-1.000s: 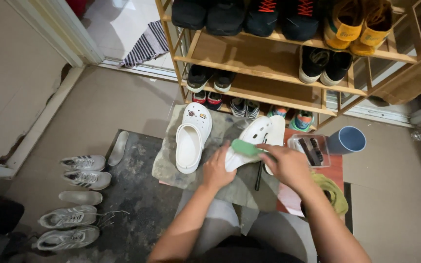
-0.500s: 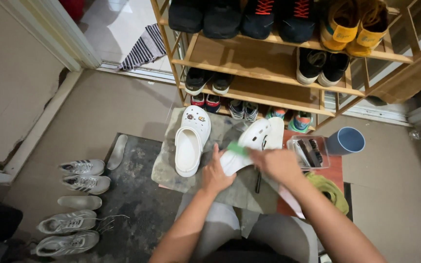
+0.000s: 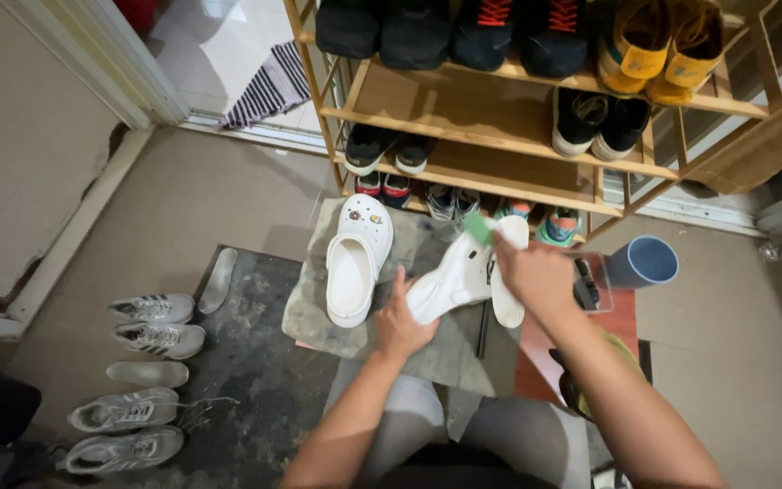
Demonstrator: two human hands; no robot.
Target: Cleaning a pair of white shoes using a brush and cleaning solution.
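White clog (image 3: 450, 279) — both hands' grip

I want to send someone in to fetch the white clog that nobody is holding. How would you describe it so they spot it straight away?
Start at the wooden shoe rack; on the floor before it lies a grey mat. The free white clog rests sole down on the mat's left part, left of the left hand. Unlike the clog being held, tipped on its side, it shows small charms on its toe.
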